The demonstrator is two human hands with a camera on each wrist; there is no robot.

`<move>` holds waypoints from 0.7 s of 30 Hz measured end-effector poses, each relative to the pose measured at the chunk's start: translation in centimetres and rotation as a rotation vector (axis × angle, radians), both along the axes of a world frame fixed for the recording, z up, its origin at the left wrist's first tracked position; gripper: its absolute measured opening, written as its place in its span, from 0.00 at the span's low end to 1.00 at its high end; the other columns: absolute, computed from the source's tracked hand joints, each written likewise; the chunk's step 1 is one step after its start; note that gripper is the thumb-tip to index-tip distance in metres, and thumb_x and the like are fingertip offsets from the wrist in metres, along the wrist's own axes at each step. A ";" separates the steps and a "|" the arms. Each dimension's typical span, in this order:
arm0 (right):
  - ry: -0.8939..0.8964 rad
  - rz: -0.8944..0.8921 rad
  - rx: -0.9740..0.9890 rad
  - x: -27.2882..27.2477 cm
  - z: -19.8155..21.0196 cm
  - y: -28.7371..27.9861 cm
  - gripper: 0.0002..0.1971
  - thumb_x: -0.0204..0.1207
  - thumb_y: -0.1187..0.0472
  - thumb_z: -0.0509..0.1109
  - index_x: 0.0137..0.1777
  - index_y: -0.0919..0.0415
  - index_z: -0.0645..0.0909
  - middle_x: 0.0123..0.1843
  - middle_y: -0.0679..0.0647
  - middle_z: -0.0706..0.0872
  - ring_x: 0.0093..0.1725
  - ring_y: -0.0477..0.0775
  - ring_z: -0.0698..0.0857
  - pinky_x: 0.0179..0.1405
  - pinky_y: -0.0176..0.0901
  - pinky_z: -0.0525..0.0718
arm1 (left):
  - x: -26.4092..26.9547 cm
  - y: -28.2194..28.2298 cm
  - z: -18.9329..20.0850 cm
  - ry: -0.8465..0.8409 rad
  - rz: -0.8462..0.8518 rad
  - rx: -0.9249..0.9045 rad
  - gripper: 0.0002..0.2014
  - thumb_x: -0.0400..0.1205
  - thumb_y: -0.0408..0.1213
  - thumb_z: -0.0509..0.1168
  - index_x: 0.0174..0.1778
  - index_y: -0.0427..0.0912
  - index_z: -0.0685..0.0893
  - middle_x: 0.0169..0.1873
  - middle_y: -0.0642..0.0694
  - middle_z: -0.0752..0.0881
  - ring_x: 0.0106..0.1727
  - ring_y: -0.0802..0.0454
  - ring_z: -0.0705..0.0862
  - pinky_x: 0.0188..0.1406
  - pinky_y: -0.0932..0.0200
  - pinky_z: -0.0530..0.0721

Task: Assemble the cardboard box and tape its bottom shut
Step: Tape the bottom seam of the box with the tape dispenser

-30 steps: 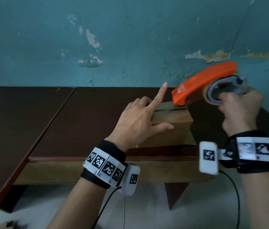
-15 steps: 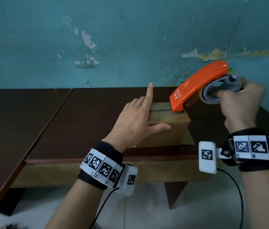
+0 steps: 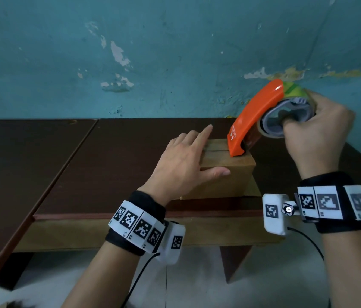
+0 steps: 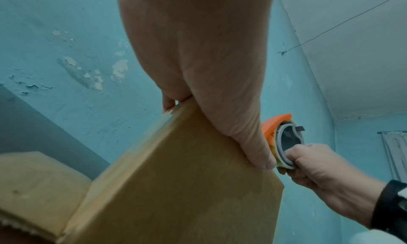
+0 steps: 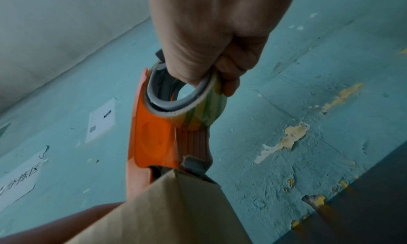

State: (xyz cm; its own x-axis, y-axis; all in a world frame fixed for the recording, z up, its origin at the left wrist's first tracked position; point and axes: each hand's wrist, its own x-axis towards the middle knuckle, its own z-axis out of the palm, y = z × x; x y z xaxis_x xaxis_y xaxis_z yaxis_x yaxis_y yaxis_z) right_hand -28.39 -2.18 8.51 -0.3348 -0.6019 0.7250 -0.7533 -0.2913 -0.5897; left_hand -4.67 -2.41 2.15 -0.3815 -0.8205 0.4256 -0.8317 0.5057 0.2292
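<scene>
A small brown cardboard box point(image 3: 226, 176) stands on the dark table point(image 3: 108, 165) near its front edge, with the seam between its flaps on top. My left hand point(image 3: 186, 161) rests on the box's left part: the thumb lies flat on the near face and the index finger stretches over the top. My right hand point(image 3: 315, 134) grips an orange tape dispenser point(image 3: 255, 116) by its grey roll hub. The dispenser's nose touches the right end of the box top. The left wrist view shows the box point(image 4: 176, 178) under my thumb. The right wrist view shows the dispenser point(image 5: 154, 139) meeting the box's corner point(image 5: 176, 213).
A loose flap point(image 3: 252, 187) sticks out at the box's lower right. A second dark table point(image 3: 19, 165) adjoins on the left. The peeling blue wall point(image 3: 175, 63) rises right behind the tables. Light floor point(image 3: 197, 281) shows below the table's edge.
The dispenser's nose has come down onto the right end of the box top. My left index finger, raised before, has lowered over the top.
</scene>
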 end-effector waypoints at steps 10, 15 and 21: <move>-0.032 -0.006 0.025 -0.2 -0.3 -0.3 0.14 0.74 0.68 0.77 0.58 0.57 0.90 0.48 0.46 0.88 0.48 0.47 0.89 0.46 0.38 0.86 | -2.3 1.9 2.0 -0.235 0.021 -0.131 0.50 0.81 0.69 0.60 0.89 0.33 0.63 0.88 0.33 0.65 0.91 0.38 0.58 0.91 0.39 0.52; -0.085 0.011 0.036 -0.2 -0.7 -0.5 0.15 0.74 0.69 0.77 0.59 0.56 0.89 0.50 0.44 0.88 0.50 0.45 0.90 0.49 0.36 0.88 | -4.0 1.7 1.4 -0.311 0.011 -0.001 0.56 0.80 0.72 0.63 0.92 0.34 0.50 0.91 0.33 0.52 0.92 0.39 0.51 0.92 0.43 0.51; -0.284 0.033 0.021 0.0 -1.8 -0.9 0.08 0.72 0.65 0.78 0.48 0.53 0.89 0.45 0.48 0.91 0.46 0.45 0.92 0.49 0.41 0.91 | -3.6 1.6 1.2 -0.312 -0.006 0.006 0.59 0.78 0.73 0.65 0.92 0.36 0.47 0.92 0.36 0.50 0.93 0.42 0.49 0.92 0.46 0.51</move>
State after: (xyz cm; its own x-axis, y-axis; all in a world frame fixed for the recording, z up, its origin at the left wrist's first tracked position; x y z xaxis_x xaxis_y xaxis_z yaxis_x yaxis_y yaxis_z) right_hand -28.35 -3.04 6.67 -0.5031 -0.6294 0.5922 -0.5472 -0.2984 -0.7820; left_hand -8.26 -0.80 3.37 -0.4980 -0.8200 0.2822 -0.8594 0.5103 -0.0339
